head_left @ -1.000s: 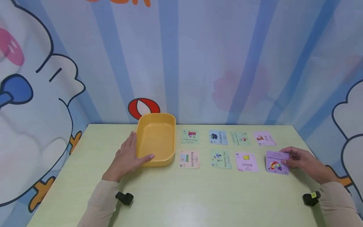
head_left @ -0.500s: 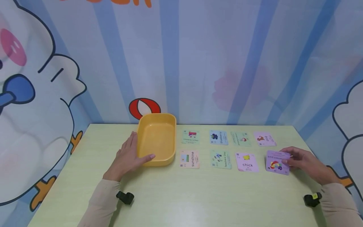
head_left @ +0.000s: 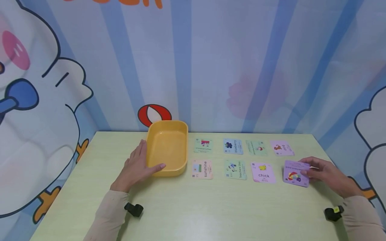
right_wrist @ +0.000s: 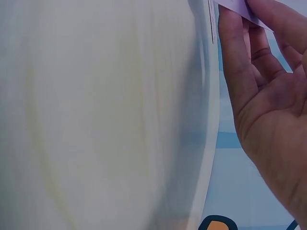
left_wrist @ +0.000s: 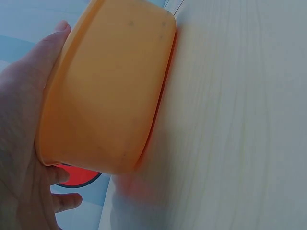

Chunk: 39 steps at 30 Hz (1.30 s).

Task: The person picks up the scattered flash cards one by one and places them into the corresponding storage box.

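Pinching card (head_left: pixel 292 170), right hand (head_left: pixel 331 175); left hand (head_left: pixel 135 168) spread against tray (left_wrist: pixel 108 91); interior (head_left: pixel 167 147): head view only.

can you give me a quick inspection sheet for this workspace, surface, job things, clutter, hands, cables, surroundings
surface: pale wood-look table
job's things: yellow tray left of the cards; far row from left, Children's Day card, blueberry card, pale green card with wording too small to read, dog card; near row, sunshine card, Teachers' Day card, chick card; purple card held at that row's right end
clutter: nothing seen
left hand: against the tray's left side, thumb over the rim
right hand: pinches the purple card; whether that card touches the table, cannot tell
cables: nothing seen
surroundings: blue striped backdrop with cartoon figures
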### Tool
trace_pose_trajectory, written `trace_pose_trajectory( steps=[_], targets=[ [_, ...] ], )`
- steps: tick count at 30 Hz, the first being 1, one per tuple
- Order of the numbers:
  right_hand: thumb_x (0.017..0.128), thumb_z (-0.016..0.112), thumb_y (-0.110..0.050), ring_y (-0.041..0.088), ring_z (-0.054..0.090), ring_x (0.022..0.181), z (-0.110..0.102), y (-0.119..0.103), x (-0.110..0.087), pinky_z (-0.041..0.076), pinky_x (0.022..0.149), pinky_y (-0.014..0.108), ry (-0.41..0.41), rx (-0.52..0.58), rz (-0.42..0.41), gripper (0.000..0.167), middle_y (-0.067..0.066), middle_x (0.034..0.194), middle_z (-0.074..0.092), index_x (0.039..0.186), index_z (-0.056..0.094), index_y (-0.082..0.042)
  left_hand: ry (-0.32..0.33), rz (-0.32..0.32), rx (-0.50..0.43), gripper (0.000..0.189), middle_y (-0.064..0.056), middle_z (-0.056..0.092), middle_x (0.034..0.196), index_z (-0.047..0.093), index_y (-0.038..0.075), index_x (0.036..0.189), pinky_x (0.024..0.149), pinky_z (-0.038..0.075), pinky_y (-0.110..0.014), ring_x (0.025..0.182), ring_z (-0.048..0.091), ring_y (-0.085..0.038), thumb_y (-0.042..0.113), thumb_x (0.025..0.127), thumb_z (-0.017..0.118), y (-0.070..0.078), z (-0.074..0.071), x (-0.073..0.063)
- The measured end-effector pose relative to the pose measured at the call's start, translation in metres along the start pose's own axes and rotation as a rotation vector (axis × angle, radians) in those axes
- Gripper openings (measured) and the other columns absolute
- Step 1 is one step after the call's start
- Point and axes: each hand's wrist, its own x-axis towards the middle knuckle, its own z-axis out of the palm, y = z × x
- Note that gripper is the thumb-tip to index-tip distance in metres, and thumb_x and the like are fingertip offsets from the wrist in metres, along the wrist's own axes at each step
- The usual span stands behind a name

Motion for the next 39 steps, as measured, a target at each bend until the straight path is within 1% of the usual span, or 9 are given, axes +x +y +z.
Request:
trace_pose_trajectory(
  steps=[9,18,24,32,39],
  targets=[
    [0.100,0.066,-0.034,0.020,0.071,0.099,0.0012,-0.0032,0.0006,0.060,0.081,0.033,-0.003,-0.030,0.014,0.052,0.011,0.123,0.068,0.139,0.050,-0.003,0.002,0.001,-0.017,0.135,-0.016,-0.002,0.171,-0.008,0.008,0.162,0.116,0.013,-0.074,0.154,0.009,-0.044,0.087,0.076,0.058,-0.0007,0.0000,-0.0004],
    [0.102,0.063,-0.030,0.016,0.070,0.097,0.0011,-0.0001,0.0015,0.060,0.079,0.033,-0.008,-0.041,-0.007,0.052,0.014,0.124,0.067,0.141,0.048,0.000,0.006,0.011,-0.013,0.134,-0.015,-0.002,0.171,-0.008,0.008,0.162,0.116,0.013,-0.075,0.154,0.009,-0.044,0.086,0.076,0.058,-0.0003,0.0003,0.0002],
    [0.103,0.062,-0.029,0.015,0.069,0.098,0.0021,0.0012,0.0010,0.060,0.079,0.034,-0.010,-0.035,-0.023,0.051,0.010,0.124,0.067,0.141,0.047,0.000,0.008,0.008,-0.018,0.135,-0.015,-0.001,0.171,-0.008,0.008,0.163,0.116,0.013,-0.075,0.154,0.009,-0.043,0.086,0.076,0.059,-0.0005,0.0006,0.0004],
    [0.101,0.063,-0.035,0.014,0.068,0.100,0.0061,-0.0027,0.0003,0.060,0.080,0.034,0.008,-0.043,-0.011,0.054,0.006,0.125,0.065,0.142,0.048,-0.003,0.006,0.007,-0.014,0.135,-0.016,-0.001,0.171,-0.007,0.007,0.163,0.116,0.013,-0.075,0.154,0.009,-0.044,0.086,0.075,0.059,-0.0007,0.0000,0.0000],
    [0.101,0.064,-0.037,0.016,0.069,0.102,0.0074,-0.0044,0.0000,0.060,0.082,0.035,0.009,-0.040,-0.006,0.058,0.015,0.129,0.063,0.144,0.046,-0.003,0.005,0.009,-0.018,0.135,-0.016,-0.002,0.171,-0.007,0.006,0.162,0.116,0.013,-0.075,0.154,0.009,-0.044,0.086,0.076,0.058,-0.0006,-0.0006,-0.0006]
  ],
)
